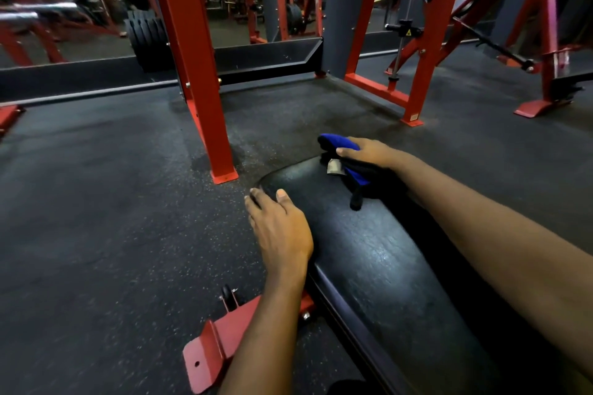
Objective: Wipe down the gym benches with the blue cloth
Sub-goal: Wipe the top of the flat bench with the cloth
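A black padded gym bench (369, 260) runs from the lower right toward the middle of the view, its rounded far end near a red rack post. My right hand (369, 152) grips a blue cloth (340, 142) bunched at the bench's far end, with a dark strip and a pale tag of the cloth hanging onto the pad. My left hand (279, 228) rests on the bench's left edge, its fingers bent over the side and its thumb on top of the pad.
A red rack upright (192, 61) stands on the dark rubber floor (112, 202) just left of the bench's end. More red frames (417, 86) stand behind and to the right. The bench's red foot (211, 353) juts out at lower left. Stacked weight plates (147, 38) sit by the mirror.
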`<state>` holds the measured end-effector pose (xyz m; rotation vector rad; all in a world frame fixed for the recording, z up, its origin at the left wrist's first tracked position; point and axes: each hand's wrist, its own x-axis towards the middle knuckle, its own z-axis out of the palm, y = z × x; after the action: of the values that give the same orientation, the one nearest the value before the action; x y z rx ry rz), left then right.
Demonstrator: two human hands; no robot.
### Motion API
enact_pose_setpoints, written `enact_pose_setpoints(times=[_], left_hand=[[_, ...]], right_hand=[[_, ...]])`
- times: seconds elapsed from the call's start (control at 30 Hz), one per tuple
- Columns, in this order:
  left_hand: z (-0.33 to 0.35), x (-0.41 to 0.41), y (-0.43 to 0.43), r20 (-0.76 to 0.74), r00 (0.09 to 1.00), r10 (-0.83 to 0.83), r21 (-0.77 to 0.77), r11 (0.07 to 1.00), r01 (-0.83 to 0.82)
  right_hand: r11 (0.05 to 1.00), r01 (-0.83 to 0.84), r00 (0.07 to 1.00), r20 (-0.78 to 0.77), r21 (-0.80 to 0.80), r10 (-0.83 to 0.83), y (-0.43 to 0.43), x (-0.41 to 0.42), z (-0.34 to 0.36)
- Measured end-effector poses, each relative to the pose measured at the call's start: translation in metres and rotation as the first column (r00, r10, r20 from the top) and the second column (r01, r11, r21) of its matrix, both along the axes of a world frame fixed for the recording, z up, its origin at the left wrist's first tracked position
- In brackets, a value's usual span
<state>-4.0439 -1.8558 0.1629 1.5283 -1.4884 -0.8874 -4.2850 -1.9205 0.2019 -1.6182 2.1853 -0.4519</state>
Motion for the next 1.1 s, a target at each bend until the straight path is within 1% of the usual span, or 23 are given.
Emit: enact_pose_setpoints(times=[0.03, 0.07, 0.13, 0.2, 0.23, 0.3, 0.33, 0.4, 0.43, 0.47, 0.5, 0.53, 0.57, 0.63, 0.7, 0.73, 0.77, 0.83, 0.87, 0.9, 0.97, 1.03, 1.1], left_hand=[[0.000, 0.000, -0.001, 0.002, 1.000, 0.001, -0.002, 1.000, -0.001], [0.000, 0.000, -0.001, 0.002, 1.000, 0.000, -0.005, 1.000, 0.000], [-0.001, 0.000, -0.001, 0.010, 1.000, 0.004, -0.019, 1.000, -0.004], [-0.002, 0.000, -0.001, 0.015, 1.000, 0.007, -0.031, 1.000, -0.006], [-0.002, 0.000, -0.001, 0.014, 1.000, 0.006, -0.032, 0.999, -0.006], [-0.003, 0.000, -0.001, 0.007, 1.000, 0.008, -0.031, 0.999, -0.008], [-0.002, 0.001, -0.002, 0.008, 1.000, 0.007, -0.034, 0.999, -0.007], [-0.003, 0.001, -0.002, 0.005, 1.000, 0.007, -0.043, 0.999, -0.007], [-0.003, 0.001, -0.003, 0.005, 1.000, 0.015, -0.046, 0.999, -0.014], [-0.003, 0.002, -0.004, 0.010, 1.000, 0.021, -0.048, 0.999, -0.020], [-0.004, 0.001, -0.004, 0.012, 1.000, 0.022, -0.046, 0.999, -0.022], [-0.003, 0.001, -0.004, 0.008, 1.000, 0.023, -0.045, 0.999, -0.023], [-0.004, 0.001, -0.004, 0.003, 1.000, 0.027, -0.041, 0.999, -0.027], [-0.003, 0.001, -0.003, -0.006, 1.000, 0.029, -0.038, 0.999, -0.030], [-0.003, 0.002, -0.002, -0.026, 0.999, 0.026, -0.035, 0.999, -0.026], [-0.003, 0.002, -0.002, -0.037, 0.999, 0.026, -0.031, 0.999, -0.027], [-0.003, 0.002, -0.001, -0.048, 0.998, 0.028, -0.028, 0.999, -0.030], [-0.003, 0.003, -0.002, -0.068, 0.997, 0.025, -0.022, 0.999, -0.026], [-0.003, 0.002, -0.003, -0.064, 0.998, 0.025, -0.012, 1.000, -0.025], [-0.001, 0.003, -0.003, -0.053, 0.998, 0.014, -0.004, 1.000, -0.014], [0.001, 0.002, -0.002, -0.034, 0.999, -0.005, 0.023, 1.000, 0.006], [0.004, 0.014, -0.002, -0.030, 0.999, -0.045, 0.041, 0.998, 0.046], [0.004, 0.033, -0.003, -0.036, 0.990, -0.136, 0.027, 0.990, 0.137]], right_hand=[[0.999, 0.037, 0.999, -0.006, 0.025, -0.037, -0.011, 0.002, 0.001], [0.995, 0.083, 0.996, -0.045, 0.058, -0.080, -0.022, 0.006, 0.003], [0.983, 0.150, 0.974, -0.187, 0.105, -0.129, -0.043, 0.022, 0.009], [0.988, 0.115, 0.944, -0.320, 0.105, -0.076, -0.055, 0.038, 0.013], [0.993, 0.070, 0.936, -0.350, 0.097, -0.032, -0.056, 0.044, 0.014], [0.998, -0.024, 0.936, -0.349, 0.064, 0.044, -0.049, 0.047, 0.011], [0.997, -0.060, 0.946, -0.317, 0.044, 0.071, -0.043, 0.045, 0.011], [0.995, -0.088, 0.968, -0.231, 0.044, 0.096, -0.034, 0.036, 0.011], [0.996, -0.066, 0.976, -0.203, 0.066, 0.078, -0.035, 0.033, 0.012], [0.996, -0.014, 0.977, -0.209, 0.083, 0.031, -0.040, 0.033, 0.013], [0.995, 0.045, 0.968, -0.250, 0.091, -0.021, -0.046, 0.036, 0.014], [0.992, 0.082, 0.951, -0.306, 0.093, -0.050, -0.053, 0.043, 0.014], [0.992, 0.085, 0.933, -0.356, 0.091, -0.047, -0.058, 0.053, 0.014], [0.997, -0.002, 0.917, -0.397, 0.075, 0.032, -0.058, 0.074, 0.011], [0.991, -0.112, 0.917, -0.376, 0.076, 0.132, -0.053, 0.082, 0.007], [0.988, -0.130, 0.928, -0.342, 0.082, 0.150, -0.048, 0.079, 0.009], [0.990, -0.113, 0.940, -0.315, 0.084, 0.134, -0.047, 0.073, 0.011], [0.997, 0.011, 0.952, -0.307, 0.073, 0.012, -0.046, 0.067, 0.015], [0.994, 0.083, 0.939, -0.338, 0.067, -0.056, -0.048, 0.070, 0.015], [0.991, 0.120, 0.921, -0.378, 0.056, -0.090, -0.047, 0.080, 0.016], [0.997, 0.058, 0.909, -0.415, 0.048, -0.033, -0.046, 0.103, 0.016], [0.996, -0.071, 0.921, -0.381, 0.053, 0.086, -0.037, 0.123, 0.016], [0.989, -0.128, 0.927, -0.345, 0.073, 0.146, -0.030, 0.125, 0.016]])
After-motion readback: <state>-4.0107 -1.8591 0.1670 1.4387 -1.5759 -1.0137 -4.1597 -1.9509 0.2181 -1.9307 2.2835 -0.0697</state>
